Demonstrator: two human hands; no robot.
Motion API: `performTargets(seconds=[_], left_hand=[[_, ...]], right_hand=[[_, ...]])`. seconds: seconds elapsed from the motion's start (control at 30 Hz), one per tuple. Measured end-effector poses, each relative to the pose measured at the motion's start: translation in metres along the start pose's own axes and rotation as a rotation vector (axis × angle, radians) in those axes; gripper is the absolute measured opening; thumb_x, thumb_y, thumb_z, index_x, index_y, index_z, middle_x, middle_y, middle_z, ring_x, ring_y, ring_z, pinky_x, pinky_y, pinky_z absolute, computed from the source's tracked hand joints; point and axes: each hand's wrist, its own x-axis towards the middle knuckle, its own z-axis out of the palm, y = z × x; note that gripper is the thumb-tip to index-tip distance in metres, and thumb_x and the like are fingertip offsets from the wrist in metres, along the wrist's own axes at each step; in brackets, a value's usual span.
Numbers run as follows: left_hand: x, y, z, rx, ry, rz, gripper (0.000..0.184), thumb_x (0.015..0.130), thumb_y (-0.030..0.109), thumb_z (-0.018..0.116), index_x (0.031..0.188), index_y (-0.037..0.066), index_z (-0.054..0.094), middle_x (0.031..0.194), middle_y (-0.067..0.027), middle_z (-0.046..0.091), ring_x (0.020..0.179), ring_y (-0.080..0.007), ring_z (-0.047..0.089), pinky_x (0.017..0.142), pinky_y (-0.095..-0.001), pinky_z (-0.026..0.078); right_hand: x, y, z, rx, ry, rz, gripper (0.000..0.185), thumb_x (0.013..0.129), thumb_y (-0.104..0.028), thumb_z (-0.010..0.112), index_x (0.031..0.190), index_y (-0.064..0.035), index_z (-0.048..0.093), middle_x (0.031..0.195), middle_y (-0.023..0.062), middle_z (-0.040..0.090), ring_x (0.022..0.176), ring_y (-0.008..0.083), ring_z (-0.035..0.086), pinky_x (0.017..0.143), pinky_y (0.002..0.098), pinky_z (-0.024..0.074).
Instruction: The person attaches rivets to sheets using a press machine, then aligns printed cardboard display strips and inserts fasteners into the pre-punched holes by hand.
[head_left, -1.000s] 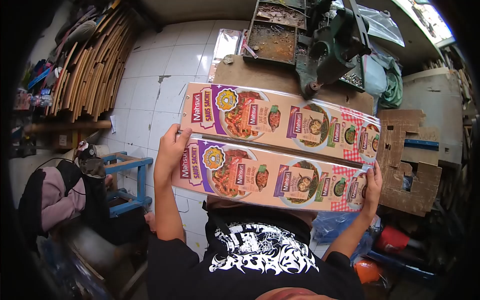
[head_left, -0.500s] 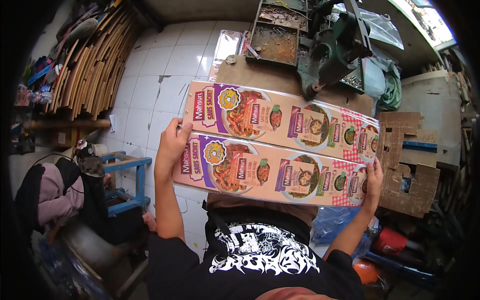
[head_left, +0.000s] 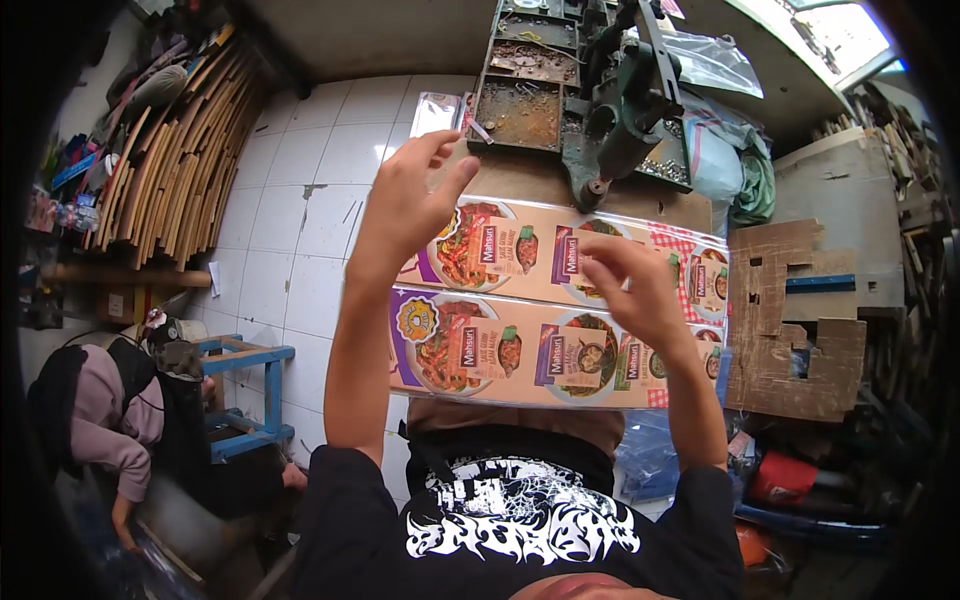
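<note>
Two long printed Mahsuri sauce display strips (head_left: 470, 347), edged with clear plastic, lie one above the other across the front of me on a brown board (head_left: 690, 208). My left hand (head_left: 425, 190) is raised over the upper strip's left end, its thumb and fingers apart and holding nothing. Above the middle right of the strips hovers my right hand (head_left: 635, 290), fingers loosely bent, thumb apart, also with nothing in it. My hands and forearms cover parts of both strips. Just beyond the upper strip stands a dark green hand press (head_left: 615, 150).
Metal trays (head_left: 525, 112) with small metal pieces flank the press. Cut brown boards (head_left: 790, 330) lie at the right. At left, a person in a mauve top (head_left: 105, 400) bends beside a blue stool frame (head_left: 275, 395). Wooden slats (head_left: 185, 150) lean at the wall.
Both hands have let go of the strips' ends; the strips now rest on the board. My left hand has risen up and right, my right hand has moved left over them.
</note>
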Motion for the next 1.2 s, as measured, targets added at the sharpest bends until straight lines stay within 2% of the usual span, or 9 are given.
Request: performTargets(seconds=[0.07, 0.13, 0.17, 0.23, 0.43, 0.53, 0.8, 1.03, 1.2], left_hand=[[0.031, -0.015, 0.030, -0.061, 0.019, 0.002, 0.037, 0.090, 0.022, 0.067, 0.118, -0.001, 0.065, 0.105, -0.0193, 0.070, 0.101, -0.0278, 0.068, 0.088, -0.0376, 0.051], [0.052, -0.036, 0.061, -0.106, 0.327, 0.080, 0.026, 0.087, 0.018, 0.068, 0.103, -0.001, 0.068, 0.097, -0.0196, 0.069, 0.090, -0.0328, 0.067, 0.084, -0.0403, 0.052], [0.053, -0.044, 0.071, -0.113, 0.338, 0.087, 0.026, 0.087, 0.018, 0.068, 0.103, -0.001, 0.068, 0.097, -0.0196, 0.069, 0.090, -0.0328, 0.067, 0.084, -0.0403, 0.052], [0.054, -0.065, 0.089, -0.075, 0.526, 0.049, 0.018, 0.084, 0.013, 0.069, 0.096, 0.000, 0.068, 0.093, -0.0182, 0.068, 0.086, -0.0342, 0.066, 0.082, -0.0415, 0.052], [0.047, -0.083, 0.101, -0.013, 0.377, 0.114, 0.025, 0.079, 0.012, 0.073, 0.100, 0.002, 0.063, 0.106, -0.0178, 0.066, 0.102, -0.0354, 0.063, 0.090, -0.0422, 0.050], [0.049, -0.086, 0.102, -0.012, 0.340, 0.116, 0.028, 0.075, 0.013, 0.076, 0.098, 0.002, 0.064, 0.115, -0.0224, 0.066, 0.113, -0.0381, 0.062, 0.098, -0.0420, 0.049], [0.050, -0.089, 0.104, -0.016, 0.293, 0.097, 0.028, 0.073, 0.010, 0.077, 0.097, 0.002, 0.063, 0.116, -0.0213, 0.065, 0.112, -0.0372, 0.062, 0.097, -0.0421, 0.049], [0.050, -0.088, 0.104, 0.025, 0.285, 0.096, 0.030, 0.074, 0.012, 0.077, 0.098, 0.002, 0.064, 0.119, -0.0220, 0.064, 0.111, -0.0380, 0.062, 0.098, -0.0429, 0.048], [0.051, -0.088, 0.104, 0.006, 0.283, 0.100, 0.031, 0.074, 0.011, 0.076, 0.100, 0.002, 0.064, 0.121, -0.0226, 0.064, 0.112, -0.0384, 0.061, 0.099, -0.0428, 0.048]], right_hand=[[0.028, -0.005, 0.031, -0.037, -0.123, -0.058, 0.015, 0.089, -0.020, 0.068, 0.090, -0.0053, 0.071, 0.077, 0.0117, 0.069, 0.069, 0.0259, 0.068, 0.062, 0.0358, 0.0514], [0.049, 0.015, 0.066, -0.102, -0.087, -0.151, 0.020, 0.089, -0.026, 0.067, 0.086, -0.0064, 0.071, 0.077, 0.0144, 0.069, 0.071, 0.0329, 0.067, 0.064, 0.0424, 0.0512], [0.055, 0.021, 0.077, -0.142, -0.023, -0.211, 0.015, 0.087, -0.021, 0.069, 0.085, -0.0058, 0.071, 0.072, 0.0132, 0.067, 0.063, 0.0298, 0.065, 0.059, 0.0397, 0.0496], [0.058, 0.029, 0.093, -0.161, 0.038, -0.208, 0.016, 0.086, -0.022, 0.070, 0.084, -0.0059, 0.070, 0.073, 0.0136, 0.067, 0.064, 0.0318, 0.065, 0.061, 0.0416, 0.0501], [0.056, 0.041, 0.101, -0.137, 0.076, -0.258, 0.015, 0.087, -0.023, 0.068, 0.082, -0.0087, 0.067, 0.072, 0.0125, 0.067, 0.062, 0.0328, 0.065, 0.057, 0.0432, 0.0498], [0.059, 0.041, 0.098, -0.142, 0.033, -0.221, 0.015, 0.087, -0.023, 0.068, 0.082, -0.0088, 0.068, 0.073, 0.0120, 0.067, 0.063, 0.0323, 0.065, 0.058, 0.0425, 0.0501], [0.062, 0.043, 0.097, -0.077, 0.036, -0.221, 0.012, 0.085, -0.019, 0.070, 0.082, -0.0076, 0.070, 0.072, 0.0116, 0.067, 0.060, 0.0298, 0.064, 0.056, 0.0386, 0.0486], [0.063, 0.044, 0.096, -0.045, -0.002, -0.180, 0.014, 0.087, -0.022, 0.068, 0.083, -0.0084, 0.070, 0.073, 0.0120, 0.068, 0.063, 0.0316, 0.066, 0.058, 0.0409, 0.0503], [0.063, 0.044, 0.096, -0.043, 0.009, -0.187, 0.011, 0.085, -0.019, 0.071, 0.083, -0.0079, 0.071, 0.073, 0.0101, 0.067, 0.059, 0.0264, 0.064, 0.055, 0.0360, 0.0481]])
